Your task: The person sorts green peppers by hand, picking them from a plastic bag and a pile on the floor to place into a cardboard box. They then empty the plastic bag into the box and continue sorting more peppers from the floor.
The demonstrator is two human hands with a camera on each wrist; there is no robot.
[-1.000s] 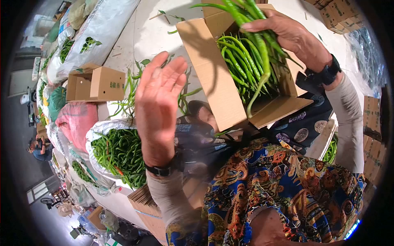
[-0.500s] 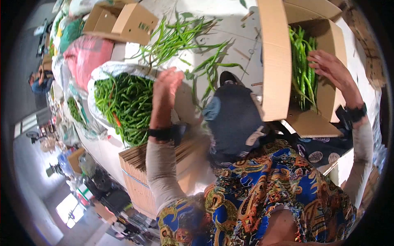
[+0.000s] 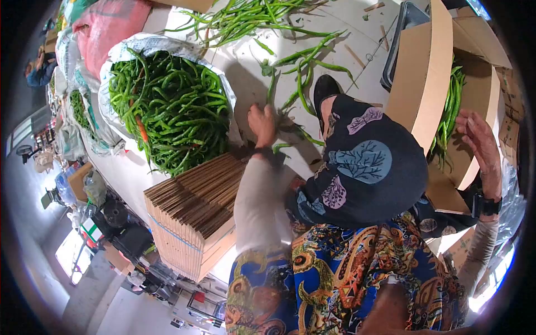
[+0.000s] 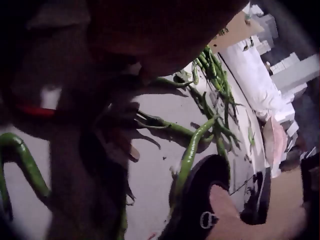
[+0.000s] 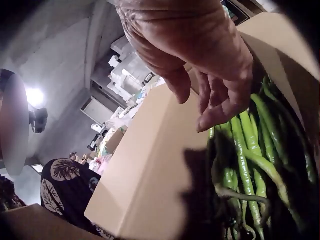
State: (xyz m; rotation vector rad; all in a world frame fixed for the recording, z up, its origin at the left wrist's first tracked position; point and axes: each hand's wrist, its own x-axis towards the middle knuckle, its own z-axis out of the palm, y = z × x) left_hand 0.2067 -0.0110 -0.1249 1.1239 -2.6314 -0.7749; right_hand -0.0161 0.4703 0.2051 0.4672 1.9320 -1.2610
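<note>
Down by the pale floor, my left hand (image 3: 262,125) is close beside a few loose green chili peppers (image 3: 301,84). In the left wrist view that hand is in deep shadow, with a chili pepper (image 4: 167,82) right by its fingertips; I cannot tell whether it pinches one. My right hand (image 3: 480,137) hangs over a cardboard box (image 3: 421,78), its fingers loosely bent and holding nothing. Long green chili peppers (image 5: 250,155) lie lengthwise in the box, just below those fingers in the right wrist view.
A white sack full of green chili peppers (image 3: 173,111) stands left of my left hand. Nearer me is a stack of flattened cardboard (image 3: 192,212). More chili peppers (image 3: 234,22) lie farther off on the floor. A dark tray (image 3: 405,42) sits beyond the box.
The right hand has let go of its bunch of chili peppers, now lying in the box, and stays above them. The left hand has dropped toward the floor. The head view has swung left.
</note>
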